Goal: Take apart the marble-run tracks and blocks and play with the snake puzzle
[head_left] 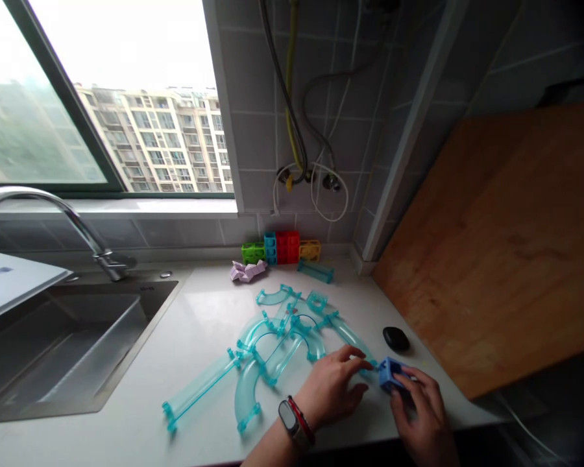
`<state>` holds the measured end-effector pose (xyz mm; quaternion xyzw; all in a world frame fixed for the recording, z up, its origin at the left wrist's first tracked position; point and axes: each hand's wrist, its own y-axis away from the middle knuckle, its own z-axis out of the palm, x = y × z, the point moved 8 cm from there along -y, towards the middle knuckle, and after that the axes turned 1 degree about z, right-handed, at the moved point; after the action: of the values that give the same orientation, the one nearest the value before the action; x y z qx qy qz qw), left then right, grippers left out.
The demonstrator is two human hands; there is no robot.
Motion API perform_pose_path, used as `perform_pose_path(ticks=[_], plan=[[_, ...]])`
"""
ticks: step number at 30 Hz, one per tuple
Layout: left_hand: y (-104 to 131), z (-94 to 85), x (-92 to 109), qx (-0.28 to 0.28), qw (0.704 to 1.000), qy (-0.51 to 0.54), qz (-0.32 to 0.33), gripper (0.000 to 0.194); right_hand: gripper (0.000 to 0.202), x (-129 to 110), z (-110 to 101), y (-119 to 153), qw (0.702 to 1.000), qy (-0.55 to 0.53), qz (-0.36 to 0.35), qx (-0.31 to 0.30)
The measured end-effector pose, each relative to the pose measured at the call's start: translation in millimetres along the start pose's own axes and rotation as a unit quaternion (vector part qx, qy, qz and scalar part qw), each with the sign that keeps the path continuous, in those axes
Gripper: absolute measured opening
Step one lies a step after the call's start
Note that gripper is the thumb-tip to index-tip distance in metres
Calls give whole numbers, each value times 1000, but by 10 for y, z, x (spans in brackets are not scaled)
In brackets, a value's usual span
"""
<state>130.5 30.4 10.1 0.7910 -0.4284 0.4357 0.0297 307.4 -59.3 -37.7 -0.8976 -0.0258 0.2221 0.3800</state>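
Observation:
My right hand [423, 415] grips a blue hollow toy block [388, 374] low over the counter at the front right. To its left, my left hand [335, 383] has its fingers apart and holds nothing; the fingertips come near the end of a straight teal track piece [350, 334]. Translucent teal track pieces, straight and curved, lie in a loose heap, among them a curved piece [247, 392] and a long straight piece [202, 386] on the left side.
Green blocks [253, 252], red blocks [288, 247] and yellow blocks [310, 250] stand along the wall, with light purple pieces [248, 270] before them. A black oval object [396, 338] lies near a wooden board [506, 246]. At left is a sink [160, 305] with a faucet [92, 240].

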Motion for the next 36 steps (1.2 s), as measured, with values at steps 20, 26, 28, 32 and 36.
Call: perform_pose_path(ticks=[20,26,28,32,36], plan=[[-30,-8,-3,112,991,-60,35,10,17,436,-83,-193,906,-319,276,36],[-19,-91,26,156,984,-80,25,9,18,449,5,-212,874,-377,305,-16],[-5,-77,65,146,986,-79,18,8,18,447,28,-216,867,-391,307,-38],[17,10,204,100,992,-71,-4,9,15,440,68,-228,857,-410,303,-80],[7,91,403,55,996,-68,-33,32,15,403,72,-257,857,-412,289,-111]])
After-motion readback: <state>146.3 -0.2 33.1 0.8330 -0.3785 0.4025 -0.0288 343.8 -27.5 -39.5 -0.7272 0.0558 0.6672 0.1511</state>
